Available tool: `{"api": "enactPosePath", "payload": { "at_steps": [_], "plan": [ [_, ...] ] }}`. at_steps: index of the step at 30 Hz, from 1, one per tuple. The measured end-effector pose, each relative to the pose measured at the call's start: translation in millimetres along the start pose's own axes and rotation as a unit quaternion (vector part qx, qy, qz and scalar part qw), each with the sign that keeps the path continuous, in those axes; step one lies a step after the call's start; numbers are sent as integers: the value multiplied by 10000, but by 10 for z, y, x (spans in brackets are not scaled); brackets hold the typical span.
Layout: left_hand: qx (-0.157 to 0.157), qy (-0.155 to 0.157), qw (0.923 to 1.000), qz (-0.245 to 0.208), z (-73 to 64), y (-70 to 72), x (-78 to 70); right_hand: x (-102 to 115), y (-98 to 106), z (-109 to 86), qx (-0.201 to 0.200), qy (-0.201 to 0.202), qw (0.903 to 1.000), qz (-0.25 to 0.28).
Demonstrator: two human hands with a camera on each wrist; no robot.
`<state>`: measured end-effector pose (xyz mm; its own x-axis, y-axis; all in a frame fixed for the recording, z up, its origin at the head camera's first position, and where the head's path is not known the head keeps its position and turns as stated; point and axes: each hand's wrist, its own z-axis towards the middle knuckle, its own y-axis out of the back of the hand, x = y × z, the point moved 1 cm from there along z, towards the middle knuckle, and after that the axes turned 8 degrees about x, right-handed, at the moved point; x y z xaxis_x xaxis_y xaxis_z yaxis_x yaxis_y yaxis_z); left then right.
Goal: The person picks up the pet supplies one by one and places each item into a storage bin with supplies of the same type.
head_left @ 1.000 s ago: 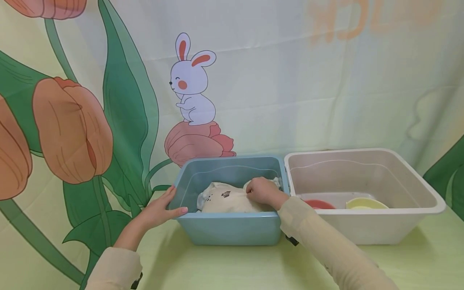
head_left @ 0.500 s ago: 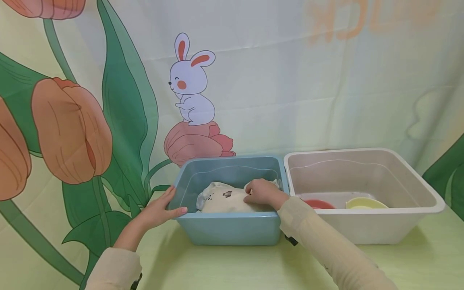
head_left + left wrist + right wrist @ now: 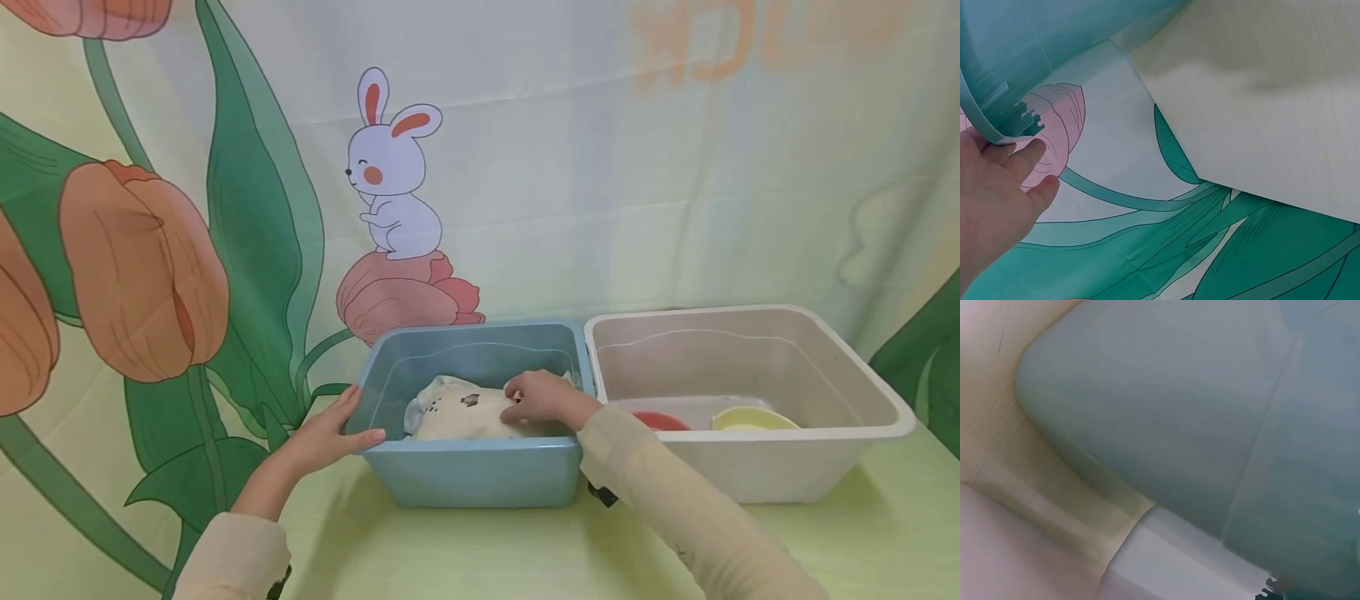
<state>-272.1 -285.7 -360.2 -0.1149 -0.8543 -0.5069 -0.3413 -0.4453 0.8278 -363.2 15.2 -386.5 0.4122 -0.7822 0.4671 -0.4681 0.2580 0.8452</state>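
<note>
A blue plastic bin (image 3: 480,475) stands on the table, holding a cream printed cloth (image 3: 457,412) bunched inside it. Fingers outstretched, my left hand (image 3: 326,435) rests on the bin's left rim near the front corner, thumb spread along the front edge. The left wrist view shows the same hand (image 3: 1004,194) with its fingertips at the rim. My right hand (image 3: 543,396) is over the cloth at the bin's right side, fingers loosely bent and thumb apart; whether the fingertips touch the cloth is unclear. From the right wrist, only the bin's outer wall (image 3: 1166,406) shows, the hand hidden.
Right beside the blue bin stands a larger off-white bin (image 3: 750,467) holding a red round item (image 3: 660,421) and a yellow one (image 3: 753,418), both partly hidden by its wall. Behind both bins hangs a printed curtain (image 3: 540,208). The table (image 3: 480,550) is pale green.
The right hand's thumb and fingers, close together at the cloth a second ago, have parted slightly. The left hand stays on the rim. The head view has shifted a little.
</note>
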Motion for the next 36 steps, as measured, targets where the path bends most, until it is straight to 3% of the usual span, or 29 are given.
{"api": "enactPosePath", "payload": {
  "at_steps": [10, 27, 36],
  "plan": [
    [43, 33, 10000, 52, 8, 9, 8, 58, 110, -146, 88, 294, 9995, 54],
    [80, 27, 10000, 34, 7, 20, -19, -48, 318, -285, -882, 1100, 9898, 193],
    [113, 24, 9999, 65, -2, 32, -66, -106, 391, -385, -1031, 851, 9897, 511]
  ]
}}
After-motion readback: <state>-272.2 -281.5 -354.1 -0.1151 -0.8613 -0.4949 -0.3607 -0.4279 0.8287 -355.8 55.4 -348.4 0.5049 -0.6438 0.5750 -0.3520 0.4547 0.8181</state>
